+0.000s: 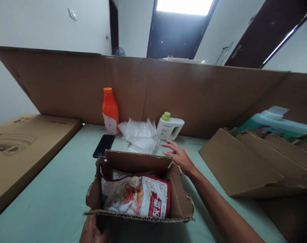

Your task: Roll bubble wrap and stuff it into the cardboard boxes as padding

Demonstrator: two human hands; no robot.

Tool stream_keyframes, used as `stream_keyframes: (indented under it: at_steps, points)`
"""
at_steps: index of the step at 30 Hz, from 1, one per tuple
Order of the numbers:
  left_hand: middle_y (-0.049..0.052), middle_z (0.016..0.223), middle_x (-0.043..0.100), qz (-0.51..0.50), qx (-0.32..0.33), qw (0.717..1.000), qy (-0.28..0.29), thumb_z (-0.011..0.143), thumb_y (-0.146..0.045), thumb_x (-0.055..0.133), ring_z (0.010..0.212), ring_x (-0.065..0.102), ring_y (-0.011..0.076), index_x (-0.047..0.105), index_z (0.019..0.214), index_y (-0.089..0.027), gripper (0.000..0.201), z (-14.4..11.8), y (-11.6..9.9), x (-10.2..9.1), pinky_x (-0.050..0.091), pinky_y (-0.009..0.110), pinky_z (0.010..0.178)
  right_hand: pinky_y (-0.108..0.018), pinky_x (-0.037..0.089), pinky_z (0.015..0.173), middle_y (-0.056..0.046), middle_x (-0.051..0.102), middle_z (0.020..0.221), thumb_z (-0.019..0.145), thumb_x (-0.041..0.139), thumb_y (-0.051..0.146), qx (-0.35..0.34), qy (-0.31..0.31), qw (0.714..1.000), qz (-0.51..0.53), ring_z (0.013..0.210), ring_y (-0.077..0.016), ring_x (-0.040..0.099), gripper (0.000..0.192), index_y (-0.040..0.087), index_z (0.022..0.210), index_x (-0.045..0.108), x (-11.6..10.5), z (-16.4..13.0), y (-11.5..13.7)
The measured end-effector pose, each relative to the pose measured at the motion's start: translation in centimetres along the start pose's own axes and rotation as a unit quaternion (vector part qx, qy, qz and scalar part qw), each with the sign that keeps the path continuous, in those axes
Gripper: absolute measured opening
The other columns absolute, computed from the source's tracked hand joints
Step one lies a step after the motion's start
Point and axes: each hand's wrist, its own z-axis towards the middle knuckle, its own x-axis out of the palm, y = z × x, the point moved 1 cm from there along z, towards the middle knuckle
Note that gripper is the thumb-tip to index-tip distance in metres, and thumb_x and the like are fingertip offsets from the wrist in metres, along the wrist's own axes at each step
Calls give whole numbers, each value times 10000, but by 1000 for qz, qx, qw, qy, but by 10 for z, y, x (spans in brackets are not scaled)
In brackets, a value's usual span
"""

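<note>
Head view — red bag [140, 199] reads "灰恋" in box [180, 202]

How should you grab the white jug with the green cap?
Probably by its handle. The white jug stands upright on the table, its cut-out handle on the right, facing the open right hand. Coming from the right, fingers could slip through the gap. The bubble wrap crowds its left side.

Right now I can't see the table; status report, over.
Left hand on open box near edge. Right hand open, reaching toward bubble wrap. Nothing between.
</note>
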Motion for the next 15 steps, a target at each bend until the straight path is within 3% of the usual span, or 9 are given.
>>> stream_keyframes:
  at_steps: [4, 6, 8, 11, 15]
  points:
    - [181, 989, 730, 32, -8, 999, -11, 772, -577, 566, 1033, 668, 412, 645, 954, -211, 416, 1, 13, 3, 516, 560, 953, -526, 434, 1070, -132, 579, 1424, 771, 755, 450, -6, -35, 999, 9, 1374, -367, 474, 382, 211, 1067, 777, 38, 98, -1]
    - [188, 974, 727, 40, -10, 999, -9, 769, -583, 569, 1008, 672, 414, 640, 938, -205, 420, 0, 14, 2, 516, 560, 941, -539, 378, 1119, -112, 642, 1347, 771, 758, 423, -7, -42, 999, 22, 1331, -350, 518, 406, 205, 1113, 755, 53, 124, -2]
    - [195, 966, 726, 42, -7, 999, -2, 764, -593, 569, 996, 669, 416, 633, 916, -200, 426, -2, 10, -1, 513, 567, 933, -530, 387, 1115, -119, 667, 1312, 784, 734, 423, -1, -53, 998, 34, 1273, -336, 565, 495, 170, 1208, 706, 57, 130, -2]
    - [177, 954, 729, 31, -6, 999, 15, 785, -585, 548, 992, 664, 398, 630, 879, -210, 395, -2, -2, -4, 509, 558, 932, -486, 425, 1090, -158, 619, 1377, 793, 701, 447, 12, -83, 996, 40, 1255, -331, 575, 658, 113, 1350, 599, 40, 101, -2]
    - [171, 991, 718, -8, -8, 999, 31, 779, -607, 580, 1013, 648, 404, 638, 918, -201, 433, -1, -17, -9, 479, 572, 948, -449, 436, 1085, -143, 503, 1509, 820, 658, 527, 39, -173, 983, 52, 1315, -316, 531, 727, 176, 1438, 507, -1, 3, -17]
